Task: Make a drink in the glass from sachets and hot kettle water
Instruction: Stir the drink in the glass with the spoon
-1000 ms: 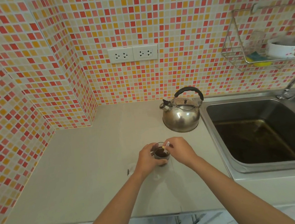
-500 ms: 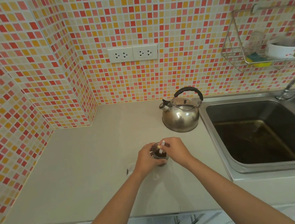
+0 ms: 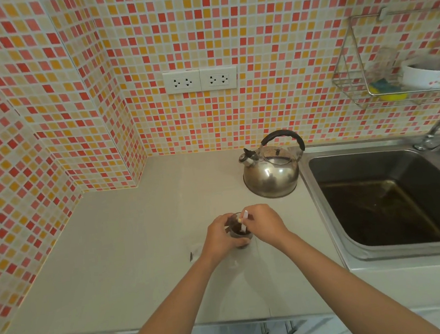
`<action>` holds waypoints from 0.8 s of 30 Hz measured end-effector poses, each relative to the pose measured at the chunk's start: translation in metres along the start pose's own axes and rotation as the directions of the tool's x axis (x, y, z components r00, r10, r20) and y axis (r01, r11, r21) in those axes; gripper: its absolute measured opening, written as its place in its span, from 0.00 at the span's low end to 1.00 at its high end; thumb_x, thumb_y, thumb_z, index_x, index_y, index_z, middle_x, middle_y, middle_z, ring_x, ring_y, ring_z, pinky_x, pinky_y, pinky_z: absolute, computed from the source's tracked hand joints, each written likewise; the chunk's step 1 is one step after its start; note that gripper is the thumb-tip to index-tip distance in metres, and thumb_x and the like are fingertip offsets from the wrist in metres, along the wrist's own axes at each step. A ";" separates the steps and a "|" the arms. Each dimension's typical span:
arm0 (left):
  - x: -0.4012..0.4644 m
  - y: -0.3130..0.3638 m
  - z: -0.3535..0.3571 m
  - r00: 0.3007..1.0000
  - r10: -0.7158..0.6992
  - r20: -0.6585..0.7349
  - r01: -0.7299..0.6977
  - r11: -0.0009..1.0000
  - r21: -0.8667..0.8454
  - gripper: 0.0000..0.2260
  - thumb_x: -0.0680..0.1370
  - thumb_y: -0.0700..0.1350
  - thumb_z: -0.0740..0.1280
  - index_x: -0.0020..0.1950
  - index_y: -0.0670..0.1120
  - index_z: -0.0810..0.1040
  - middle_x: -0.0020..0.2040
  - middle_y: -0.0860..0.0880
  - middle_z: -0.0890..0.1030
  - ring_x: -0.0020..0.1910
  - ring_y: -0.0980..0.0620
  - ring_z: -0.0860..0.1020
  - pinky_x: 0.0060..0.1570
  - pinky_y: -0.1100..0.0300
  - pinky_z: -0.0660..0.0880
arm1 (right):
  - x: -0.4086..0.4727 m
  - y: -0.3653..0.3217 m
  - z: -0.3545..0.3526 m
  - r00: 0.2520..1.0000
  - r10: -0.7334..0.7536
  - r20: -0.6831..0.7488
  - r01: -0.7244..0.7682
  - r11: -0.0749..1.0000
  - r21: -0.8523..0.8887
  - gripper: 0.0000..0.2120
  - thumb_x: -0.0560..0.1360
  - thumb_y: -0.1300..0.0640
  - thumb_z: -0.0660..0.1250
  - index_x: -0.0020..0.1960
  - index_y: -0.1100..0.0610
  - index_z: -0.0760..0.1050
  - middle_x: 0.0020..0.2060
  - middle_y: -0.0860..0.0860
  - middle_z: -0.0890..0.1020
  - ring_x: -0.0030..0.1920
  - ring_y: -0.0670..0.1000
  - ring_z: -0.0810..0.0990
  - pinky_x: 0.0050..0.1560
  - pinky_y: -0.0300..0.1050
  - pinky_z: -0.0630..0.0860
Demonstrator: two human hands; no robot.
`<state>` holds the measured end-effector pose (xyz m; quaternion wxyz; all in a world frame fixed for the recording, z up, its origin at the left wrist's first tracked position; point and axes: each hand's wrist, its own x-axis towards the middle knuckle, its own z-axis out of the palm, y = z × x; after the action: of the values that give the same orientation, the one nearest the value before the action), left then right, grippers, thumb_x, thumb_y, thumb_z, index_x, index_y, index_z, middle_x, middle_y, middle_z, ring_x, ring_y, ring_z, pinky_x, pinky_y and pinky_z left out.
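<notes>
Now the right hand (image 3: pixel 265 222) pinches a thin white stick (image 3: pixel 244 221), maybe a stirrer or a rolled sachet, I cannot tell which, w/ its lower end dipped into the dark drink. The left hand (image 3: pixel 221 237) is wrapped around the glass (image 3: pixel 239 234) and holds it steady on the counter (image 3: pixel 129 241), near the front edge and a bit left of the sink (image 3: pixel 380 248). The step looks like stirring, so the task seems almost done. To do it well, keep the left grip firm but low on the glass, because the liquid is probably hot, and move the stick in small circles w/o hitting the wall hard; a thin stick may bend. The level is not clear to me, so go slow to avoid a spill. Just left of the glass lies something small, approx. a torn wrapper (image 3: pixel 194 253). The kettle (image 3: pixel 271 171) stands far behind, well apart from both hands, beside the sink.
</notes>
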<state>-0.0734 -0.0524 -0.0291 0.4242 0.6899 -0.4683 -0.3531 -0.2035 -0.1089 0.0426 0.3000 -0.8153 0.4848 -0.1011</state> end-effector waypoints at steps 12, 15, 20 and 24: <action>0.000 0.000 0.000 1.000 -0.001 0.005 0.001 1.000 0.020 0.26 0.57 0.47 0.80 0.54 0.55 0.78 0.51 0.56 0.80 0.50 0.58 0.79 0.50 0.67 0.76 | 0.001 -0.007 0.004 0.998 -0.059 0.023 0.060 0.998 -0.031 0.12 0.78 0.55 0.59 0.47 0.55 0.82 0.43 0.54 0.84 0.44 0.56 0.81 0.41 0.46 0.73; 0.000 0.000 0.000 1.000 -0.006 0.008 0.006 1.000 0.021 0.29 0.57 0.48 0.80 0.57 0.54 0.77 0.52 0.56 0.79 0.52 0.58 0.78 0.52 0.67 0.74 | 0.003 -0.003 -0.002 0.999 -0.026 -0.040 0.020 0.991 -0.134 0.12 0.77 0.56 0.59 0.50 0.53 0.82 0.47 0.52 0.84 0.47 0.56 0.80 0.44 0.46 0.74; 0.001 0.000 0.000 1.000 0.003 0.011 -0.004 1.000 0.017 0.28 0.58 0.47 0.80 0.56 0.56 0.78 0.51 0.57 0.79 0.51 0.57 0.79 0.51 0.68 0.74 | 0.002 -0.004 0.001 0.999 -0.029 0.028 0.028 0.998 0.056 0.10 0.76 0.57 0.62 0.47 0.55 0.83 0.43 0.54 0.84 0.44 0.56 0.81 0.42 0.49 0.76; 0.000 0.000 0.000 1.000 -0.002 0.008 0.002 1.000 0.008 0.30 0.57 0.48 0.80 0.57 0.53 0.78 0.52 0.55 0.79 0.53 0.55 0.79 0.55 0.64 0.75 | 0.004 -0.001 -0.003 0.999 -0.014 -0.045 0.012 0.999 -0.051 0.11 0.77 0.56 0.61 0.50 0.53 0.82 0.47 0.52 0.84 0.47 0.55 0.81 0.45 0.47 0.75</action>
<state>-0.0733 -0.0529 -0.0287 0.4190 0.6907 -0.4709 -0.3544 -0.2017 -0.1129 0.0451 0.2674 -0.8233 0.4886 -0.1094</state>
